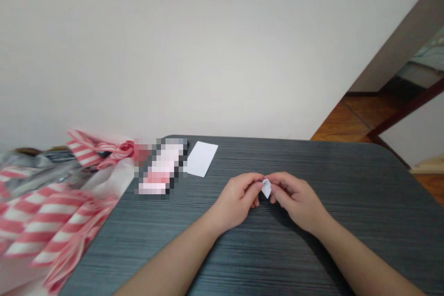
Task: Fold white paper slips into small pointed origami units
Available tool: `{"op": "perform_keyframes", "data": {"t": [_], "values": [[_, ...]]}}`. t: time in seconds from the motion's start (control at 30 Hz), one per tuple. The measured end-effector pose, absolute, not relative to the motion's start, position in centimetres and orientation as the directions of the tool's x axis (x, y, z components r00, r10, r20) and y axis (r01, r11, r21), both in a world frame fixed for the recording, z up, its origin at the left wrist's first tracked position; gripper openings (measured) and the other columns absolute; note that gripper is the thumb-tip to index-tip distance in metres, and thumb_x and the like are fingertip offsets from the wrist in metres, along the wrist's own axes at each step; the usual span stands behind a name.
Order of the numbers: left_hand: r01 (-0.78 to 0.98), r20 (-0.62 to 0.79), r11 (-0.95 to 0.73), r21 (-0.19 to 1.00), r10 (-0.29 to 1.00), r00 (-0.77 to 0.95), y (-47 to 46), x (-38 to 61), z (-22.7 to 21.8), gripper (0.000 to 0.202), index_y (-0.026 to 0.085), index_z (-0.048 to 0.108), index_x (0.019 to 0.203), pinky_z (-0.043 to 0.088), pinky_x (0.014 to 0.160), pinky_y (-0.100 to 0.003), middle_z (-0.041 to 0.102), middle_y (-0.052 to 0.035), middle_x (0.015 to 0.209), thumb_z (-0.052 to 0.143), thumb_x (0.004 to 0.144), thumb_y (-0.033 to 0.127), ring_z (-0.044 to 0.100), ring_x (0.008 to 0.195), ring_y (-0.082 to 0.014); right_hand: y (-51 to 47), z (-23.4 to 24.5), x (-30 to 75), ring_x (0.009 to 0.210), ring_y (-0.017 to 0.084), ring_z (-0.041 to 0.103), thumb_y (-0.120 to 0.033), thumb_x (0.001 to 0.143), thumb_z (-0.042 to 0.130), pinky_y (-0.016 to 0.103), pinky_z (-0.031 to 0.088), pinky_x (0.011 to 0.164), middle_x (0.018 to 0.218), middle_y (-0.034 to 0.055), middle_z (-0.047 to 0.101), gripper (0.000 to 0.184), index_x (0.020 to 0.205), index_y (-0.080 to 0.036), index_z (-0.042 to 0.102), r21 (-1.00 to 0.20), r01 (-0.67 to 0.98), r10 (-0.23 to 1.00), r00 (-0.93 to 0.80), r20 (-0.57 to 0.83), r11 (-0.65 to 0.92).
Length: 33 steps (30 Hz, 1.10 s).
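A small folded piece of white paper [266, 188] is pinched between both hands just above the dark grey wood-grain table [312, 249]. My left hand [237, 200] grips its left side with thumb and fingertips closed. My right hand [294, 199] grips its right side the same way, its fingers curled over the paper. Most of the paper is hidden by my fingers. Both forearms rest low over the table.
A flat white paper slip [203, 158] lies at the table's back left. Beside it sits a pixelated pink and white object [160, 166]. Red-and-white striped plastic bags [52, 212] pile up at the left edge. A white wall stands behind; wooden floor [350, 120] shows at right.
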<state>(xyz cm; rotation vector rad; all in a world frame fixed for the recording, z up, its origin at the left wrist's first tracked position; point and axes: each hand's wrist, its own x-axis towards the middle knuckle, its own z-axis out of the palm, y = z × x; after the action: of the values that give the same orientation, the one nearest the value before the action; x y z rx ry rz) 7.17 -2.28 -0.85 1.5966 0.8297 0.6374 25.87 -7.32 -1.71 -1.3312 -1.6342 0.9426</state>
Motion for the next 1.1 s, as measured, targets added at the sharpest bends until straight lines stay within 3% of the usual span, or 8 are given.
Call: {"op": "perform_keyframes", "data": {"t": [0.2,0.33,0.47,0.67,0.8,0.93,1.1], "values": [[0.078,-0.087,0.05,0.996,0.796,0.598,-2.4,7.2,-0.5,0.028,0.011,0.064,0.11,0.046,0.055,-0.023,0.061,-0.0001,0.067,0.053,0.093,0.031,0.055,0.057,-0.0109,-7.3,-1.3,26.0,0.064,0.013,0.06,-0.019,0.094,0.054,0.025,0.047,0.058,0.075,0.0014,0.065,0.017,0.1,-0.021,0.069,-0.931,0.319,0.983,-0.107,0.151,0.178],[0.041,-0.104,0.099,0.994,0.8,0.591,-2.4,7.2,-0.4,0.03,0.012,0.064,0.11,0.047,0.056,-0.023,0.063,-0.0015,0.073,0.059,0.09,0.033,0.056,0.059,-0.0103,-7.3,-1.1,26.0,0.072,0.015,0.062,-0.022,0.093,0.056,0.028,0.05,0.066,0.083,0.0039,0.065,0.014,0.097,-0.02,0.07,-0.933,0.276,0.971,-0.13,0.2,0.229],[0.02,-0.109,0.119,0.993,0.815,0.569,-2.5,7.4,-0.6,0.029,0.014,0.063,0.11,0.046,0.056,-0.022,0.061,0.0014,0.071,0.065,0.085,0.028,0.056,0.058,-0.0094,-7.2,-1.4,26.0,0.08,0.019,0.063,-0.024,0.09,0.063,0.032,0.051,0.073,0.091,0.0064,0.067,0.01,0.094,-0.021,0.071,-0.916,0.341,0.976,-0.115,0.185,0.213],[-0.045,-0.111,0.161,0.986,0.831,0.545,-2.5,7.6,-0.9,0.033,0.017,0.059,0.111,0.045,0.054,-0.02,0.06,0.0014,0.08,0.066,0.079,0.018,0.055,0.059,-0.0077,-7.3,-2.4,25.6,0.076,0.017,0.061,-0.024,0.089,0.062,0.03,0.05,0.071,0.086,0.0031,0.063,0.006,0.095,-0.022,0.06,-0.964,0.232,0.99,-0.081,0.115,0.131],[-0.028,-0.118,0.157,0.987,0.835,0.537,-2.4,7.7,-0.9,0.033,0.017,0.057,0.111,0.045,0.054,-0.021,0.06,0.0015,0.08,0.067,0.08,0.02,0.055,0.059,-0.0084,-7.5,-2.6,25.5,0.077,0.016,0.058,-0.024,0.089,0.062,0.029,0.049,0.07,0.086,0.0018,0.06,0.009,0.093,-0.022,0.054,-0.975,0.195,0.993,-0.067,0.096,0.108],[0.058,-0.135,0.124,0.991,0.814,0.564,-2.4,7.5,-0.6,0.019,0.014,0.062,0.093,0.045,0.055,-0.021,0.059,0.0022,0.069,0.064,0.085,0.031,0.054,0.057,-0.0088,-7.4,-2.4,25.4,0.076,0.016,0.057,-0.026,0.089,0.062,0.028,0.048,0.07,0.084,0.0007,0.058,0.01,0.091,-0.022,0.053,-0.976,0.185,0.993,-0.066,0.102,0.112],[0.131,-0.146,0.084,0.988,0.795,0.588,-2.3,7.3,-0.6,0.023,0.014,0.062,0.08,0.044,0.056,-0.021,0.061,0.0005,0.068,0.061,0.088,0.035,0.054,0.058,-0.0095,-7.4,-2.4,25.3,0.075,0.016,0.061,-0.026,0.088,0.063,0.027,0.05,0.068,0.086,0.0015,0.062,0.019,0.103,-0.023,0.052,-0.986,0.125,0.99,-0.093,0.102,0.113]]}}
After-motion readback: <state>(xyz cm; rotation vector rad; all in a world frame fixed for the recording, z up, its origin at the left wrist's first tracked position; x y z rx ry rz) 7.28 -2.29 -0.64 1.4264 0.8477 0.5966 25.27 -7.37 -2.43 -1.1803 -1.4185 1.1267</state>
